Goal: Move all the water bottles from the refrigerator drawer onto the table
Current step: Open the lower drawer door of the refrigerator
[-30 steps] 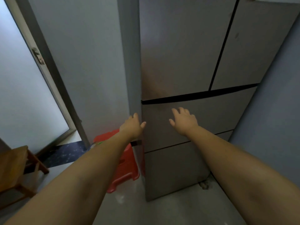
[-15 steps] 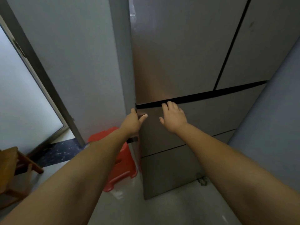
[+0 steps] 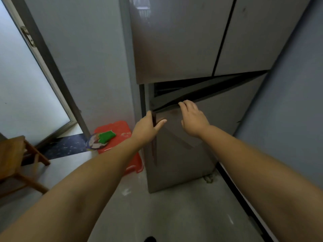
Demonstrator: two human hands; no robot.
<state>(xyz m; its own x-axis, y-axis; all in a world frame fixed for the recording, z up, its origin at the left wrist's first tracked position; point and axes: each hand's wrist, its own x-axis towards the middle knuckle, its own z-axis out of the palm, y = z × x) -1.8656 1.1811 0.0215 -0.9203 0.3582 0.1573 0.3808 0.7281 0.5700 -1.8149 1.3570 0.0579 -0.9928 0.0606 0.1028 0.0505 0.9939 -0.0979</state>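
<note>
A tall grey refrigerator (image 3: 174, 49) stands ahead with two upper doors. Its drawer front (image 3: 218, 123) below them is pulled partly out, leaving a dark gap along its top. My left hand (image 3: 146, 128) grips the drawer front's left edge, thumb on the face and fingers behind. My right hand (image 3: 192, 116) hooks its fingers over the drawer front's top edge. The inside of the drawer is dark, and no water bottles show.
A red plastic stool (image 3: 120, 137) with a green sponge (image 3: 106, 136) and a round plate on it stands left of the refrigerator. A wooden chair (image 3: 15, 159) is at the far left, beside a frosted glass door (image 3: 26, 84). A blue-grey wall (image 3: 293, 102) closes the right side.
Both hands reached the drawer front and took hold of its top and left edge. The drawer has come out from shut to partly open.
</note>
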